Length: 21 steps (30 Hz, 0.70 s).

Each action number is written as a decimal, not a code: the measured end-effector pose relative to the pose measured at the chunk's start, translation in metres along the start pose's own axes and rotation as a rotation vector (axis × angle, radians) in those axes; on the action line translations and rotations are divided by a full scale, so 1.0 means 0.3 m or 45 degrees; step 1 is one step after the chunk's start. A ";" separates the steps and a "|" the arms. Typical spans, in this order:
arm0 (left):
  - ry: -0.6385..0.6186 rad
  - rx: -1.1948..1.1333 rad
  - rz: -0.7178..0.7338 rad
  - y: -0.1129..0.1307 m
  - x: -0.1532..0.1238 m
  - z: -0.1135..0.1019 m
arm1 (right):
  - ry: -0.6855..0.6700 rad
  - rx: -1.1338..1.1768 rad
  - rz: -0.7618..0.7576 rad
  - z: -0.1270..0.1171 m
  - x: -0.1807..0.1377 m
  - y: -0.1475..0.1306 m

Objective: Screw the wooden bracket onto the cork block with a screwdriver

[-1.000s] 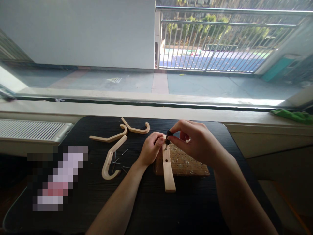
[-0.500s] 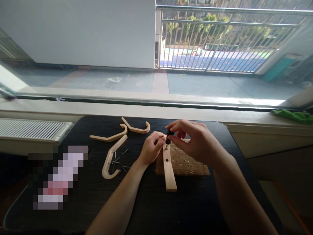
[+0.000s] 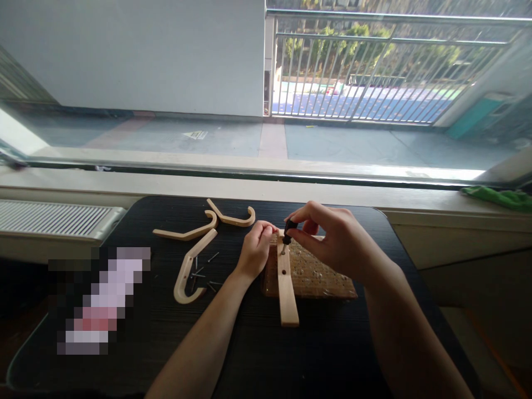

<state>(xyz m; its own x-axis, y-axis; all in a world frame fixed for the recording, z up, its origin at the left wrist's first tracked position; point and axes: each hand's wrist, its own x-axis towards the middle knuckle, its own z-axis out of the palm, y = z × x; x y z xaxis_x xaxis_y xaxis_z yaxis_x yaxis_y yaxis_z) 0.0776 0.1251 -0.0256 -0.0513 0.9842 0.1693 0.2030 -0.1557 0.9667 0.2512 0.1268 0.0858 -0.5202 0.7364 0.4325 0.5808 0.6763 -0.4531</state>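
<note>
My right hand (image 3: 322,230) grips a short black screwdriver (image 3: 288,230) between thumb and fingers. Its tip meets a screw (image 3: 283,252) in the upper hole of a pale wooden hook (image 3: 288,299). That hook lies across a brown cardboard block (image 3: 320,271) wrapped in clear tape and dotted with holes. At the hook's far end, my left hand (image 3: 257,246) has its fingers curled, with the fingertips by the wood's left edge; whether they pinch it is hard to make out. A second hole shows lower on the hook.
Three more wooden hooks lie left of my hands, one with two holes (image 3: 183,277). Beside it several loose screws (image 3: 198,272) are scattered on the black table (image 3: 249,354). A blurred-out item (image 3: 103,302) lies farther left. Behind the table runs a windowsill (image 3: 233,191).
My left hand has shifted slightly, its thumb drawing back from the screwdriver. The hook's near end has swung a little left. My right hand stays on the screwdriver, which leans slightly more.
</note>
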 end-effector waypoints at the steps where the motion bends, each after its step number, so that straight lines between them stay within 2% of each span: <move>1: 0.009 0.031 0.001 0.000 0.002 0.002 | -0.005 0.001 0.001 -0.001 -0.001 0.000; 8: 0.018 -0.004 0.020 0.003 0.002 0.002 | -0.010 0.021 -0.006 -0.006 -0.001 -0.008; 13: -0.114 -0.110 0.004 0.011 -0.004 -0.007 | -0.019 0.070 -0.075 -0.002 0.002 -0.007; 18: -0.243 -0.016 0.067 0.015 -0.001 -0.016 | 0.005 0.078 -0.104 0.001 0.004 -0.002; 21: -0.264 0.058 0.105 0.014 0.001 -0.016 | 0.012 0.076 -0.098 -0.001 0.002 -0.005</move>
<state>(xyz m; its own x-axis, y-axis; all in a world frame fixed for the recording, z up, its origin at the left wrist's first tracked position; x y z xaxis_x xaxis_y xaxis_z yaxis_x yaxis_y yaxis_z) 0.0737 0.1243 -0.0207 0.1682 0.9653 0.1998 0.2422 -0.2369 0.9408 0.2500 0.1263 0.0870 -0.5559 0.6820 0.4752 0.5008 0.7311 -0.4634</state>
